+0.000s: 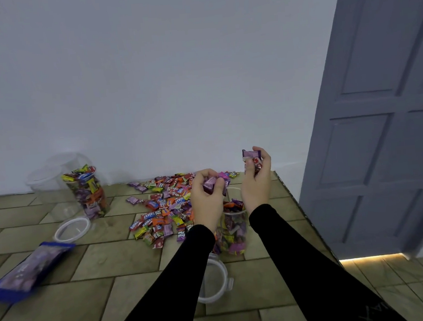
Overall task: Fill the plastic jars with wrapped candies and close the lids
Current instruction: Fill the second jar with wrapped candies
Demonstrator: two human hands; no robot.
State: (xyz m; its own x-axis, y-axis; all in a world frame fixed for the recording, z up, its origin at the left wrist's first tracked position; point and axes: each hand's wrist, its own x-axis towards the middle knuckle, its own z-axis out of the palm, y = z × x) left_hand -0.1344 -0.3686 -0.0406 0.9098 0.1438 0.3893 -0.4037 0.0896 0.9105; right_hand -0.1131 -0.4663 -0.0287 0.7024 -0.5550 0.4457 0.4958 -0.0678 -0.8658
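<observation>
Jar (233, 231) stands open on the tabletop (112, 271), nearly full. Left hand (208, 194), fingers curled around purple candies, hovers over its mouth; right hand (257, 179) pinches more candies just right. Release both loads directly above the opening.

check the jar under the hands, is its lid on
No, the jar stands open with candies showing at its mouth, and a lid lies on the table beside it.

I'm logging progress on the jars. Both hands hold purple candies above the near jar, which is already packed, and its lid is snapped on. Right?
Not quite. In the head view the left hand and right hand do hold purple candies above the packed near jar, but its lid lies off on the table beside it.
</observation>
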